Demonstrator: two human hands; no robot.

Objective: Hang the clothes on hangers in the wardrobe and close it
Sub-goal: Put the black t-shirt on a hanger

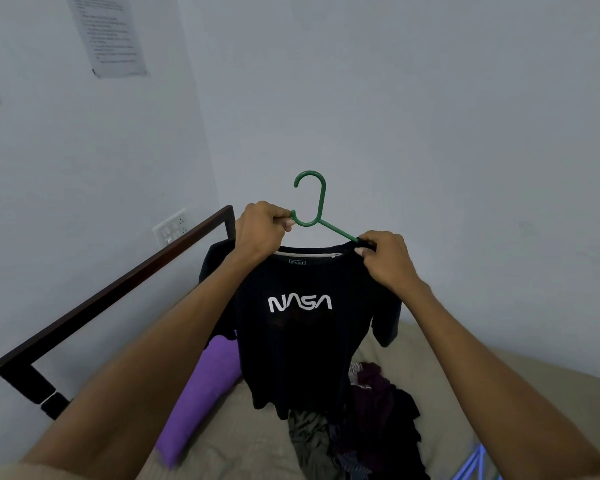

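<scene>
A black T-shirt (302, 344) with white NASA lettering hangs in front of me on a green plastic hanger (317, 206), whose hook points up. My left hand (260, 233) grips the hanger at its left side by the collar. My right hand (385, 259) pinches the shirt's right shoulder over the hanger's arm. The hanger's left arm is hidden inside the shirt. No wardrobe is in view.
Below the shirt a pile of dark clothes (361, 424) lies on a beige bed (250, 441). A purple pillow (201, 393) lies to the left, beside a dark wooden bed frame (118, 289). Blue hangers (475, 465) peek in at bottom right. White walls stand behind.
</scene>
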